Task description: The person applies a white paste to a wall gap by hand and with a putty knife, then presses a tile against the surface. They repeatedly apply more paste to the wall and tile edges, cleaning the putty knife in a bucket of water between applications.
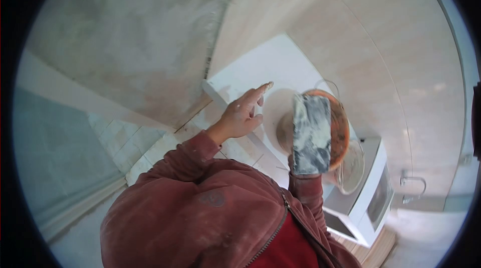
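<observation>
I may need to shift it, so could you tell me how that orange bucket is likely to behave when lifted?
The orange bucket looks part-filled with wet mix, so probably heavy. Its smeared rim may be slippery. A thin wire handle arches over it, so it could swing or tip.

No writing can be read — the round mark on the red jacket [213,198], at seven o'clock, is too blurred.

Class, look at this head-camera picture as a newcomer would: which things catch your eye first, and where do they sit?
First, the plaster-caked trowel, upright in the right hand right of centre, covering part of the orange bucket behind it. Next, the left hand at centre, fingers stretched toward the white ledge. Below, the dusty red jacket fills the lower middle.
</observation>
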Motion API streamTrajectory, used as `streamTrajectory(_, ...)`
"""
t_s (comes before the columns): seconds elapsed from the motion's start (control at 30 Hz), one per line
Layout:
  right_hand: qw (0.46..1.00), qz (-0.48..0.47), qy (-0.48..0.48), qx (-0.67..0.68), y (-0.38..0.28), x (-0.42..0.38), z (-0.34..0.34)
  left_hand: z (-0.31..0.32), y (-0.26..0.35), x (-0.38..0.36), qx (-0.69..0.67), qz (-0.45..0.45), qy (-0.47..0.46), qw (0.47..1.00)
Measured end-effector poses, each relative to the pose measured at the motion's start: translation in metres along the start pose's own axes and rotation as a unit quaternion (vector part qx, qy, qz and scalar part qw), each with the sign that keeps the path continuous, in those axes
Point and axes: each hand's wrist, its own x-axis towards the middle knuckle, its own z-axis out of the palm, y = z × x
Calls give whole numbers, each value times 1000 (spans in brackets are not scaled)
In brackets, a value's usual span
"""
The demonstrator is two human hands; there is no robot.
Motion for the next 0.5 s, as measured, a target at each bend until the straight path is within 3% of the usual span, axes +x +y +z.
streamTrajectory(0.07,995,-35,11,-95,-2,11,19,3,7,11,-37,99,-46,993)
streamTrajectory(0.17,972,-65,5,-227,-7,14,43,4,20,23,-19,125,-90,988)
streamTrajectory(0.2,806,-115,-30,-579,-22,15,59,4,22,26,-18,125,-95,987)
streamTrajectory(0.23,807,-115,-25,-578,-19,17,52,6,23,29,-18,130,-100,986)
streamTrajectory(0.27,924,-63,-16,-378,-12,19,46,7,23,31,-20,134,-106,985)
streamTrajectory(0.3,988,-10,-5,-157,-8,20,41,7,23,31,-21,133,-111,985)
streamTrajectory(0.33,988,-11,-2,-157,-7,19,37,8,23,31,3,154,-84,985)
streamTrajectory(0.4,936,-63,-11,-347,-12,19,47,7,27,31,27,175,-61,982)
streamTrajectory(0.43,936,-64,-9,-346,-13,18,46,5,31,31,100,195,-45,975)
streamTrajectory(0.47,827,-133,-20,-547,-13,17,43,4,34,31,172,214,-30,961)
streamTrajectory(0.5,669,-192,-32,-717,-13,16,41,6,32,32,171,213,-33,961)
